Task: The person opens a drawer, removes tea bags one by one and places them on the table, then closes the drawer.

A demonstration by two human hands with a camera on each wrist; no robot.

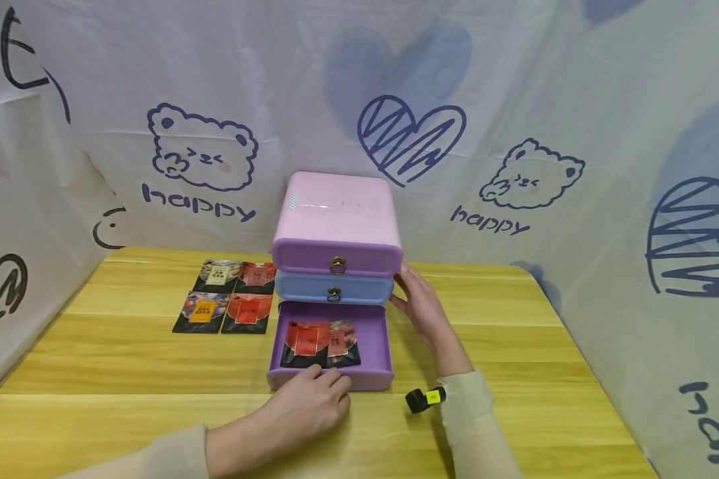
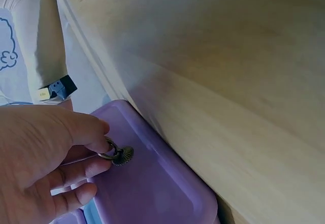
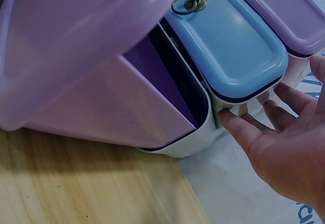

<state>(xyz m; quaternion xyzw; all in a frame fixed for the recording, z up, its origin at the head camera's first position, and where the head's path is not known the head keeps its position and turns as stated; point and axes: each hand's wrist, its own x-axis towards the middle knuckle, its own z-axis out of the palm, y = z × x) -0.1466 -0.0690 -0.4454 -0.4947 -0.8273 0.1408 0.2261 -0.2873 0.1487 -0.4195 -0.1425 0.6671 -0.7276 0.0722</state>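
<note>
Head view showed a pink plastic cabinet (image 1: 341, 209) on a yellow wood-grain surface (image 1: 515, 346), its purple bottom drawer (image 1: 374, 346) open with two flat red-and-black packets (image 1: 304, 342) inside. Left hand (image 1: 317, 400) pinched that drawer's bronze ring pull (image 2: 123, 156); right hand (image 1: 422, 306) — fingers spread — touched the cabinet's side.

Cream sleeves (image 1: 473, 426), black wrist device (image 1: 416, 401)

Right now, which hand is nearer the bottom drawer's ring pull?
The left hand, holding the ring pull; the right hand is farther back, at the side of the cabinet.
</note>
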